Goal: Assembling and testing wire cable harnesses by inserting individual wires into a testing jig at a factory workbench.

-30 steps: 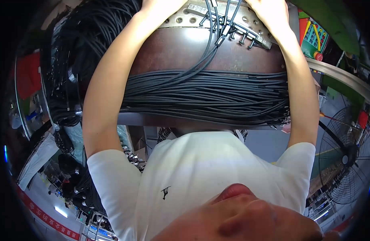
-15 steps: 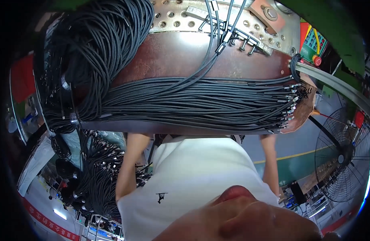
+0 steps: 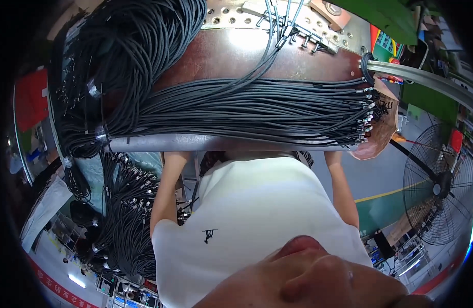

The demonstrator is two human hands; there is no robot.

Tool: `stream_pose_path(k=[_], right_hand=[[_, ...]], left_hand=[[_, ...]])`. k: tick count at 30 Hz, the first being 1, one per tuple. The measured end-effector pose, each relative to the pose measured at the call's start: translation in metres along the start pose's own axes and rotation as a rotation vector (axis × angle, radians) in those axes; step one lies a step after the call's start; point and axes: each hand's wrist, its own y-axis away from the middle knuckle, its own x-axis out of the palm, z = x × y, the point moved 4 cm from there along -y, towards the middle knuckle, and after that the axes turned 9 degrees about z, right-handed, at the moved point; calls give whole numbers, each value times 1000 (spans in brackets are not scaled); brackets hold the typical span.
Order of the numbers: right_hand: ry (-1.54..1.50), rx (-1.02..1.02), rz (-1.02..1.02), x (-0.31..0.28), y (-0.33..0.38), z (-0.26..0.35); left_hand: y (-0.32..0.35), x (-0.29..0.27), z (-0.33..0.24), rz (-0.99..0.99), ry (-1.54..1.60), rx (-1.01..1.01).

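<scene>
Both forearms reach up to the front edge of the brown work table (image 3: 195,59), and their ends pass under it. My left hand (image 3: 176,157) disappears below the edge left of my body, its fingers hidden. On the other side my right hand (image 3: 333,157) is likewise covered by the edge, so what either hand touches is not visible. Above them, a wide bundle of black cables (image 3: 236,110) lies across the table, its metal-tipped ends gathered at the right. A large coil of black cables (image 3: 139,46) rests at the left.
A pegged fixture (image 3: 303,38) with a few cables through it stands on the perforated metal plate (image 3: 229,20). Brown paper (image 3: 383,123) lies beneath the cable ends. More bundled cables (image 3: 131,231) hang at lower left. A black fan (image 3: 436,187) stands right, near a metal rail (image 3: 426,79).
The table edge and cables sit higher in the picture, and the view has shifted slightly. Both arms still reach under the edge. The cables keep their arrangement.
</scene>
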Motion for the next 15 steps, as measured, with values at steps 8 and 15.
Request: stream_pose_path(k=[8, 15], right_hand=[[57, -39, -135, -35, -8, 32], [-283, -318, 916, -153, 11, 138]], left_hand=[[-9, 15, 14, -245, -26, 95], [63, -94, -98, 401, 447, 561]])
